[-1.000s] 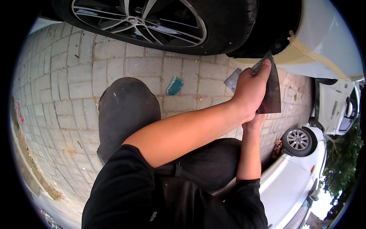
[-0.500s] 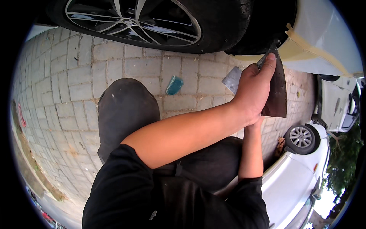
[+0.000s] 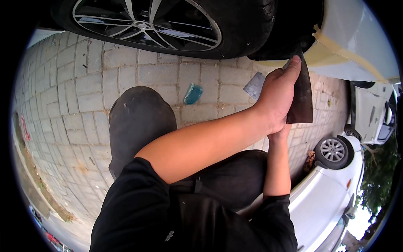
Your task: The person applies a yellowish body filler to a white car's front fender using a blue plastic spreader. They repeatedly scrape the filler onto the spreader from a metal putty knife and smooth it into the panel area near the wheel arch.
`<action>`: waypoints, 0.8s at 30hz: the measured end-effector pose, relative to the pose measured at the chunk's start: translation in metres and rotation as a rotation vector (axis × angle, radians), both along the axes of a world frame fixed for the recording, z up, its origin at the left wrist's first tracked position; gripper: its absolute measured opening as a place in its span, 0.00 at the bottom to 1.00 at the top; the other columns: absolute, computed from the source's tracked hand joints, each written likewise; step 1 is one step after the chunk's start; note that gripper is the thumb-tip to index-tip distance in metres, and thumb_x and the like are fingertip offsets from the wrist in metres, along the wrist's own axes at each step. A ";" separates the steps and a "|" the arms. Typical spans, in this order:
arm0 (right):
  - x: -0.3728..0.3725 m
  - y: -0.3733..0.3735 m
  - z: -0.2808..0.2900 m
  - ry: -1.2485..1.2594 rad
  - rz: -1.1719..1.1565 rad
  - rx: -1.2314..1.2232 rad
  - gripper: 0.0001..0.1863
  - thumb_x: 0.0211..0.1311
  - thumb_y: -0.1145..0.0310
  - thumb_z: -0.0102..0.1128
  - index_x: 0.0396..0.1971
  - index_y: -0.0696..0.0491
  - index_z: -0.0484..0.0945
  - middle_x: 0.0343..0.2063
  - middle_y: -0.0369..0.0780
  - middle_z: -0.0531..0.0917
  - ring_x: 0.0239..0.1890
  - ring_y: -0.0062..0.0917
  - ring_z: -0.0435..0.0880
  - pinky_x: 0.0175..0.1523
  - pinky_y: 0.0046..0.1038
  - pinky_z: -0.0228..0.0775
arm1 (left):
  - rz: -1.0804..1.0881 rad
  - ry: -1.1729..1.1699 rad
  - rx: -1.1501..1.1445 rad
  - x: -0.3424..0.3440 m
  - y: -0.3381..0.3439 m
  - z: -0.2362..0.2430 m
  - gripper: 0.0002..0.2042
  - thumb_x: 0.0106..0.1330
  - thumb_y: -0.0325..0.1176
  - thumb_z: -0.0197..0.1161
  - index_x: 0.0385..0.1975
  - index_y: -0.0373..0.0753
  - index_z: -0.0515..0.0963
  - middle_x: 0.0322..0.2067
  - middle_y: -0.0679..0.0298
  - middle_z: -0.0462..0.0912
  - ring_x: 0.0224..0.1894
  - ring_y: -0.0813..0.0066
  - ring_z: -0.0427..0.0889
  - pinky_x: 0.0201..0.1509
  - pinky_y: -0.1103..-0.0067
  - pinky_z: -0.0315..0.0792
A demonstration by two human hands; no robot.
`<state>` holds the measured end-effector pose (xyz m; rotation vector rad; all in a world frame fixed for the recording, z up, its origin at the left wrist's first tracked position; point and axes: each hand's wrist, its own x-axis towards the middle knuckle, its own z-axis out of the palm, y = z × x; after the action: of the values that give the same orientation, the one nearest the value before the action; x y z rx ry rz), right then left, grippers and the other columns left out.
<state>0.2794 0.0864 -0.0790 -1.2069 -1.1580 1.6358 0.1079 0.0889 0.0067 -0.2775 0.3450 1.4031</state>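
My left hand reaches across to the right and is closed on a thin, dark, reddish-brown sheet, with the thumb lying along its upper part. The sheet is wide at the lower end and narrows toward the wheel arch of a white car. Whether its top end touches the car I cannot tell. Just below the left wrist, my right hand shows only in small part; its fingers are hidden behind the left hand. Masking tape runs along the edge of the white car body panel above the sheet.
A car wheel with a black tire stands at the top. On the paving bricks lie a blue-green block and a grey sheet. Another white car is parked at the right. My bent knee is at centre left.
My left hand and the dark sheet have shifted slightly up and to the left. The block and the grey sheet on the ground stay put.
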 end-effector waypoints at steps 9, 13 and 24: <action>0.009 -0.001 -0.008 -0.048 -0.024 0.009 0.24 0.75 0.61 0.47 0.65 0.57 0.66 0.61 0.42 0.75 0.62 0.31 0.74 0.66 0.34 0.66 | -0.057 0.250 -0.183 0.018 0.008 -0.049 0.26 0.71 0.55 0.57 0.44 0.31 0.71 0.38 0.58 0.78 0.38 0.70 0.78 0.41 0.71 0.75; 0.023 0.005 -0.017 -0.157 -0.094 -0.031 0.20 0.75 0.61 0.46 0.59 0.56 0.70 0.54 0.40 0.79 0.53 0.28 0.80 0.57 0.32 0.73 | -0.033 0.363 -0.304 0.018 0.007 -0.056 0.28 0.71 0.54 0.56 0.46 0.28 0.70 0.40 0.55 0.77 0.40 0.68 0.78 0.44 0.69 0.75; 0.014 0.003 -0.008 -0.180 -0.159 -0.052 0.18 0.74 0.61 0.45 0.55 0.56 0.73 0.46 0.40 0.83 0.45 0.28 0.83 0.48 0.32 0.77 | -0.073 0.321 -0.319 0.026 0.011 -0.078 0.29 0.69 0.55 0.59 0.46 0.27 0.69 0.38 0.57 0.77 0.39 0.69 0.77 0.41 0.68 0.76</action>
<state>0.2937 0.0892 -0.0873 -1.4663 -1.1026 1.4702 0.1338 0.1000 -0.0713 -0.2960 0.8400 1.3181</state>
